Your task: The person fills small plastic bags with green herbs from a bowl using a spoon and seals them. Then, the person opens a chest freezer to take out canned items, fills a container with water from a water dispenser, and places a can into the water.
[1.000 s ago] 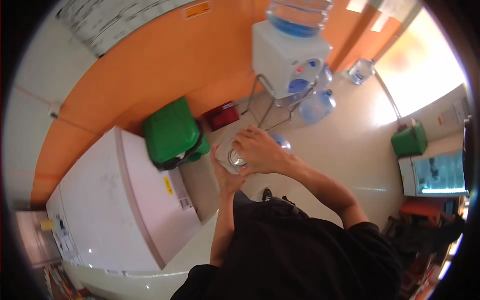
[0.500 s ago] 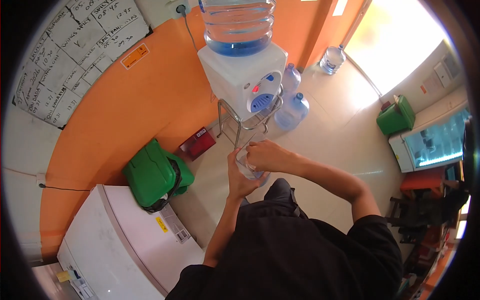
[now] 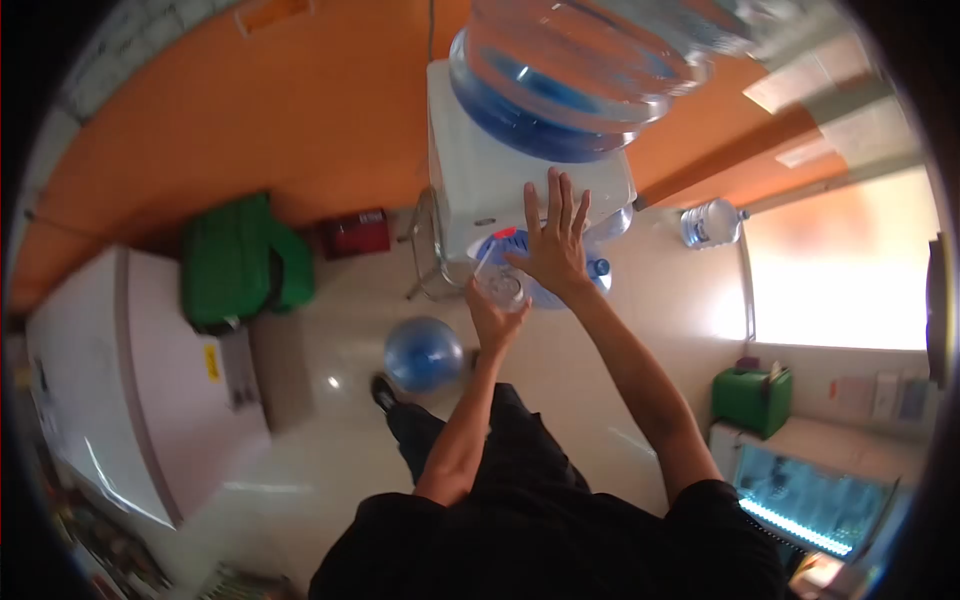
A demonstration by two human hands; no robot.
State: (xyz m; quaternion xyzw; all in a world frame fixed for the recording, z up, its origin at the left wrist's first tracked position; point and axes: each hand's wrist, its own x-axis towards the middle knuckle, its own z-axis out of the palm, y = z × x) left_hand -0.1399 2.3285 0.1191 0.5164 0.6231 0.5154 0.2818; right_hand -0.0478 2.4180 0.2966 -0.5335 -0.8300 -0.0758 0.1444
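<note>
My left hand (image 3: pixel 495 315) is wrapped round a clear plastic cup (image 3: pixel 503 288) held below the front of a white water dispenser (image 3: pixel 480 165). My right hand (image 3: pixel 558 240) is raised just in front of the dispenser, fingers stretched out and spread, holding nothing. It covers part of the dispenser's front; whether it touches the surface I cannot tell. On top of the dispenser stands a large water bottle (image 3: pixel 560 80) with a little water at its bottom. The red and blue parts of the dispenser's front show between my hands.
A large blue bottle (image 3: pixel 423 353) is on the floor near my foot, and another bottle (image 3: pixel 712 224) lies by the bright doorway. To the left are a green bin (image 3: pixel 225 265), a red box (image 3: pixel 357 233) and a white freezer (image 3: pixel 190 370). A green container (image 3: pixel 752 400) is at right.
My right hand has left the cup and risen to the dispenser, its fingers now spread. My left hand keeps the cup, now nearer the dispenser. The view has shifted, showing the floor bottle.
</note>
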